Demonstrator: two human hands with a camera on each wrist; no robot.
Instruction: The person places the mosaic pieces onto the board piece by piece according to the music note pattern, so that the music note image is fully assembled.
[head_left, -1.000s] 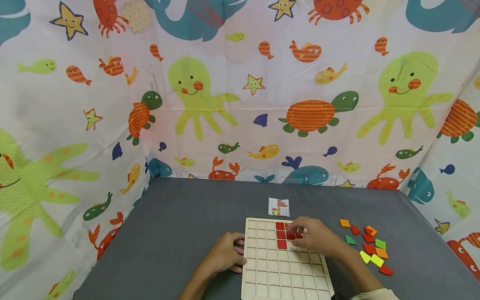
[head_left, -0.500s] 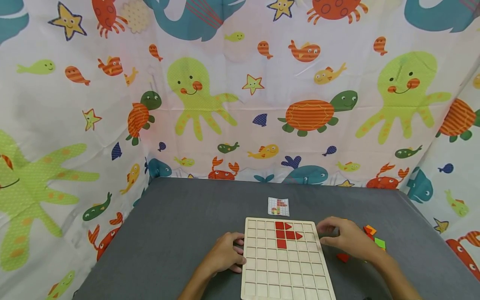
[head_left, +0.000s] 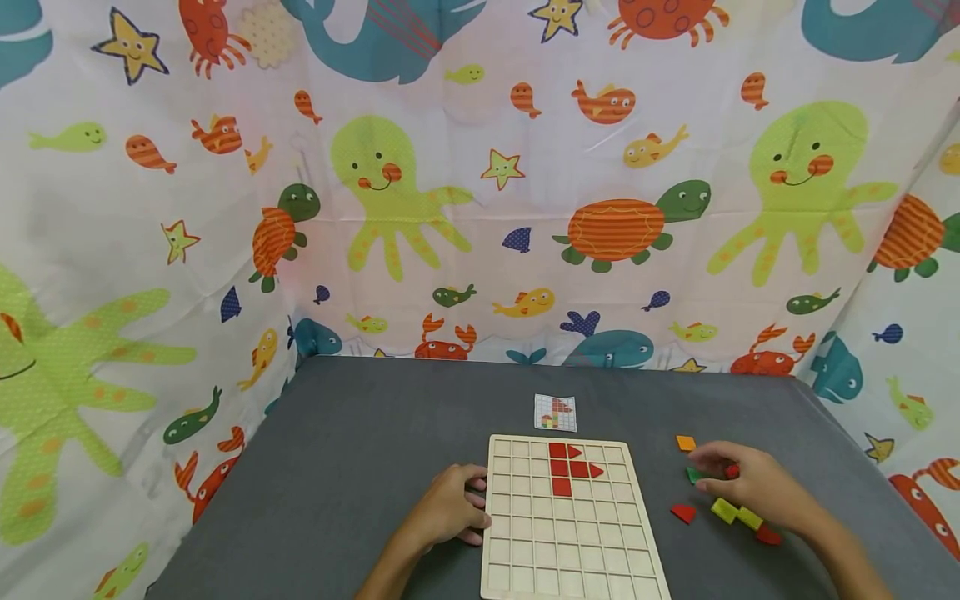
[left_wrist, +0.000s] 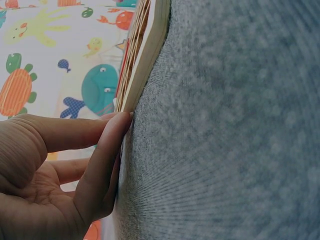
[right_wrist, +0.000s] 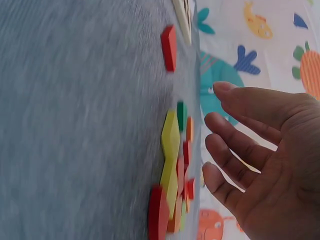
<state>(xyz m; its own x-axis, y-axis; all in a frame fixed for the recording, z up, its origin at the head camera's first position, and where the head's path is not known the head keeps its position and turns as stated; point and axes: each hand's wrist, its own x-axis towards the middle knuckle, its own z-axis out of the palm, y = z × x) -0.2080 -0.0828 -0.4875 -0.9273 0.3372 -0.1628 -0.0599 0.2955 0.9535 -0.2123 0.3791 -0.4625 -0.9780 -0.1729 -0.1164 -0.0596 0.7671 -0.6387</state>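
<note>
A wooden grid board [head_left: 566, 533] lies on the grey cloth, with several red squares [head_left: 560, 468] and two pointed red pieces [head_left: 597, 472] in its upper cells. My left hand [head_left: 452, 506] rests at the board's left side. In the left wrist view its thumb and a finger touch the board's edge [left_wrist: 145, 65]. Over the loose pieces at the right hovers my right hand [head_left: 753, 483], with relaxed fingers and nothing held. Around it show a green piece [head_left: 693, 475], yellow pieces [head_left: 724, 511] and a red piece [head_left: 768, 535]; others are hidden beneath it.
A small printed card [head_left: 555, 412] with a coloured grid pattern lies behind the board. One orange square [head_left: 686, 443] sits beyond the right hand. A lone red piece [head_left: 682, 513] lies between board and pile. A sea-animal curtain [head_left: 495, 192] encloses the table.
My right hand has left the board and moved right over the loose pieces, uncovering the pointed red pieces in the grid. A red piece now lies near the board's right side. The left hand stays put.
</note>
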